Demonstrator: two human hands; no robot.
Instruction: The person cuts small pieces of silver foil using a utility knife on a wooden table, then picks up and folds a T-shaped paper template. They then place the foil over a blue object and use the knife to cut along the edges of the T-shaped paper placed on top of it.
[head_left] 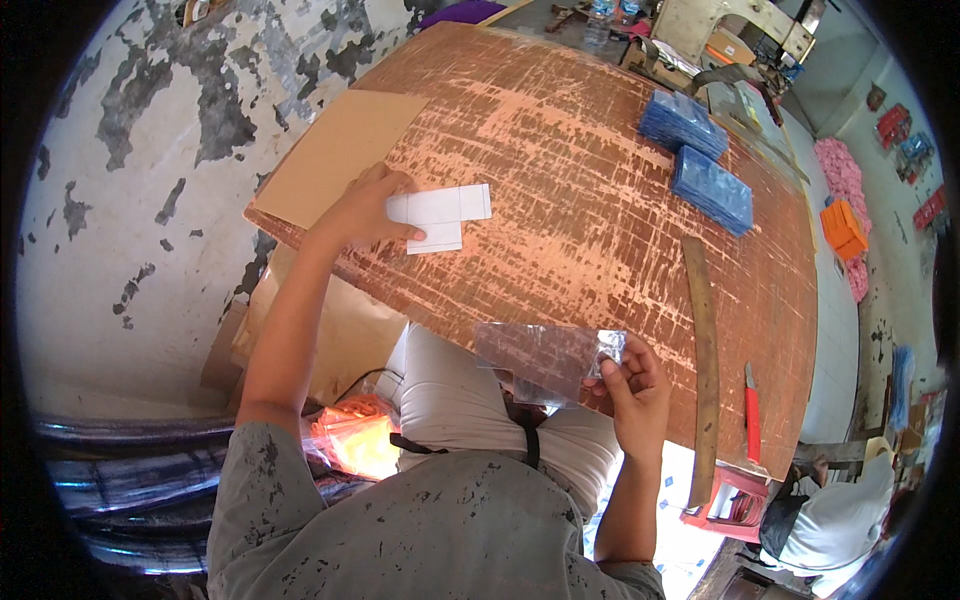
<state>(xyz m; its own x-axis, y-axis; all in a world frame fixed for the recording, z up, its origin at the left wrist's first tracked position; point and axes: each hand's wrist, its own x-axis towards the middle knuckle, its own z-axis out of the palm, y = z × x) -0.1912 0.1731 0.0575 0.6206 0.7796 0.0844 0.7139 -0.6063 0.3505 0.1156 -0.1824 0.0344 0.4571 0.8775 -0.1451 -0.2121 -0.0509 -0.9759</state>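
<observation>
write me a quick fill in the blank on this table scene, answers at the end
1. The left hand touches a flat cut piece coloured ____.
2. The ____ hand holds a clear plastic piece.
3. The knife has a handle coloured ____.
4. The two plastic stacks are coloured ____.

Missing words: white; right; red; blue

Head camera: looks down from my head
Grey shirt (pixel 430 530): nearest, lower edge
Scratched brown tabletop (pixel 560 180): beyond it, mid-view
</observation>
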